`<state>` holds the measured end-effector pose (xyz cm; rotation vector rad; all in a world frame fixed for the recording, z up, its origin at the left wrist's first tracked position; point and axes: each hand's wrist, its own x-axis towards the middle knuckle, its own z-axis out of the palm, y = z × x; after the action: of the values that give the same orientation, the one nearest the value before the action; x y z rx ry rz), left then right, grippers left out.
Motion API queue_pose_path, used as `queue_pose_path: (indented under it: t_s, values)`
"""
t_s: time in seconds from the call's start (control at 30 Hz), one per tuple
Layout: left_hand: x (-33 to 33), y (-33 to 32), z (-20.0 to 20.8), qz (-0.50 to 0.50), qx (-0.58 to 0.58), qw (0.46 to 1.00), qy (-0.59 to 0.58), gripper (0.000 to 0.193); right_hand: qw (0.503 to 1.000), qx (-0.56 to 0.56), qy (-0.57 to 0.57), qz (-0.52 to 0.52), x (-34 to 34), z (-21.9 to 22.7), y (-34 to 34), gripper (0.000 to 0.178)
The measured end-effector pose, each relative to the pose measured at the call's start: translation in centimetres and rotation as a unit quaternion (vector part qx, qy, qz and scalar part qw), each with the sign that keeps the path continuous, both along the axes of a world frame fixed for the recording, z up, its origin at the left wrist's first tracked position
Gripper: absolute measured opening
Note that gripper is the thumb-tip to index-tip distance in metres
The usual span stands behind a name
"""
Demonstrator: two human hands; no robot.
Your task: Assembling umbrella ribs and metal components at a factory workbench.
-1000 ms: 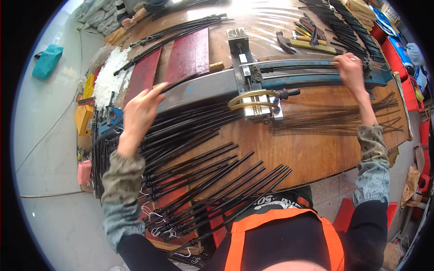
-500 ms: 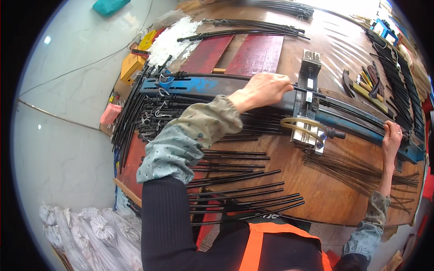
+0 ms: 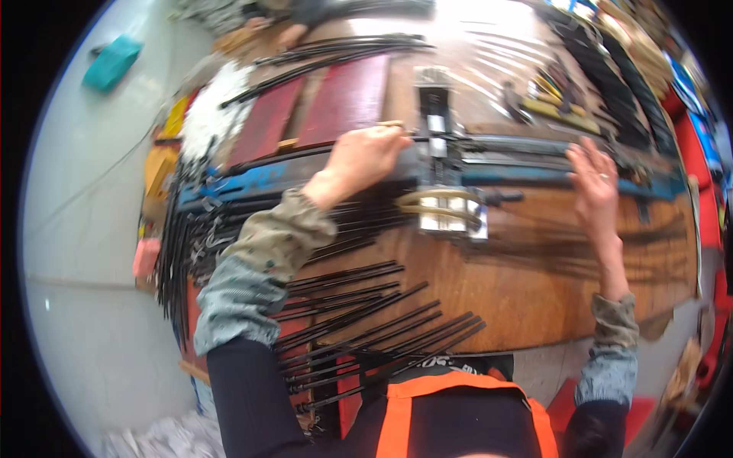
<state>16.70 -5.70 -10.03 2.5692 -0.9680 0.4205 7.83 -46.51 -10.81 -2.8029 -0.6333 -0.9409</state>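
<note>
My left hand (image 3: 363, 160) is closed around a thin black rod (image 3: 263, 156) lying along a long blue metal rail (image 3: 259, 175). Just right of this hand stands a silver and black clamp fixture (image 3: 434, 99) mounted across the rail, with a curved yellowish tube (image 3: 418, 203) at its near end. Over the rail's right part, my right hand (image 3: 594, 179) has its fingers stretched out beside a dark spring-like length (image 3: 527, 145). Nothing shows in its grip, though the picture is smeared by motion.
Many black rods (image 3: 382, 330) lie on the near left of the wooden table (image 3: 534, 290). Thin dark springs (image 3: 595, 248) spread below the rail. Red boards (image 3: 345, 99) and a white heap (image 3: 210, 107) sit beyond. Hand tools (image 3: 561, 107) lie far right. Another person's hand (image 3: 292, 36) shows at the top.
My view has swung to the right and blurred. My right hand has left the rail's right end and come leftward, its fingers now straightened. My left hand stays closed near the clamp.
</note>
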Motion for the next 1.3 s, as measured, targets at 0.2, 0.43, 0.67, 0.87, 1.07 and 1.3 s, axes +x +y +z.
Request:
queue_pose_path:
  t_s: [0.2,0.43,0.67,0.87,1.07,1.3]
  values:
    - [-0.1,-1.2,0.8,0.085,0.079,0.993,0.030,0.027,0.997,0.048,0.039,0.039,-4.4,-0.4,4.7,0.035]
    - [-0.4,-1.4,0.4,0.080,0.070,0.994,0.033,0.028,0.989,0.120,0.057,0.057,-3.9,-1.9,7.7,0.031]
    - [-0.2,-1.8,-1.0,0.047,0.013,0.998,-0.048,0.018,0.904,0.344,0.226,0.115,-2.2,-3.3,7.9,0.016]
    - [1.9,0.4,-0.7,-0.023,0.063,0.982,-0.179,0.019,0.970,0.105,0.219,0.002,-6.0,-3.6,10.1,0.036]
    - [4.4,7.6,-3.2,0.080,0.055,0.951,-0.294,0.011,0.977,-0.059,0.165,0.126,-9.7,-6.1,13.1,0.033]
    - [-16.0,7.3,-4.7,0.067,0.146,0.984,0.075,0.033,0.916,0.177,0.324,0.158,-10.4,-5.7,12.2,0.009]
